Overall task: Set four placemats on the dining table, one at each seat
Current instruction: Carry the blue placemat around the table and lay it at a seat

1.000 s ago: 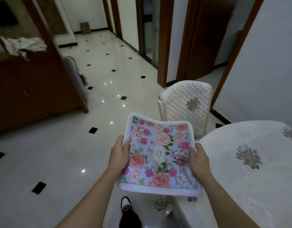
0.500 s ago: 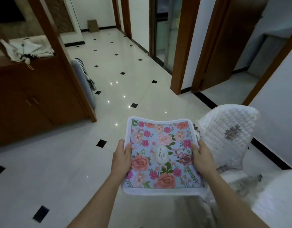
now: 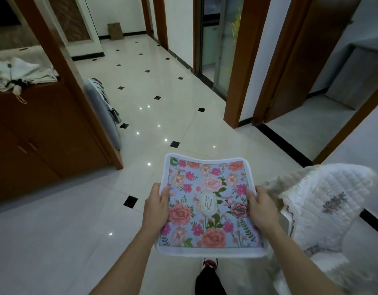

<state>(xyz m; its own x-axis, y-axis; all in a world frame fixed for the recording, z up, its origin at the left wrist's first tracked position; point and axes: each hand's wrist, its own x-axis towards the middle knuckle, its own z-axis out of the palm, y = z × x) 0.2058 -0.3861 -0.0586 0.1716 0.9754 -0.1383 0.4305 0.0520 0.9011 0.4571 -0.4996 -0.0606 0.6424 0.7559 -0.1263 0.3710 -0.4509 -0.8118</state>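
The person holds one placemat (image 3: 209, 207) in front of the body with both hands, above the floor (image 3: 56, 241), at about 6 o'clock in the view. The placemat has a white border and a light blue field with pink, orange and purple flowers, and a small oval label with the word "GARDEN" sits in its middle. It lies nearly flat and sags a little between the two grips; its far edge curves slightly down in the middle.

The left hand (image 3: 156, 206) is closed on the left edge of the placemat, with the thumb on top and the other fingers under it. The right hand (image 3: 262, 208) is closed on the right edge in the same way, thumb on top near a purple flower.

At about 4 o'clock, just beside the right hand, stands a chair (image 3: 324, 201) with a white quilted cover and a small flower pattern on it. At 6 o'clock, below the placemat, a dark shoe (image 3: 209, 277) with some red shows on the floor. The floor has pale glossy tiles with small black squares. At 9 o'clock is a brown wooden cabinet (image 3: 34, 141), and a folded pale umbrella (image 3: 19, 73) lies on top of it at about 10 o'clock. Brown door frames (image 3: 243, 60) stand at 1 o'clock.
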